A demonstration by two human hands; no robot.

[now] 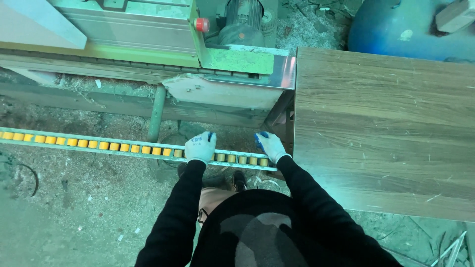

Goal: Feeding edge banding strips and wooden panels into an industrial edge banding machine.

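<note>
View from above of a person standing at a woodworking machine. The left hand [200,147], wearing a white work glove, is resting on the roller rail [123,147], a long narrow metal bar lined with small yellow rollers [74,142] that is running from the left edge of the view to just in front of the person. The fingers [207,139] are curling over the far edge of the rail, gripping it. The right hand [271,146], also gloved in white with blue fingertips, is lying on the right end of the same rail, its fingers pointing away from the body toward the machine; whether it is clenching the rail or merely pressing on it cannot be told. Both arms are wearing black sleeves [173,212]. Just beside the right hand, a large wood-grain board [386,133] is lying flat, filling the right side of the view. Beyond the rail, the green machine body [148,49] is standing with a red button [201,24] on its upper face and a grey motor [242,22] near it. A blue tank [391,24] is sitting at the upper right. Sawdust and wood shavings [84,193] are covering the floor.
</note>
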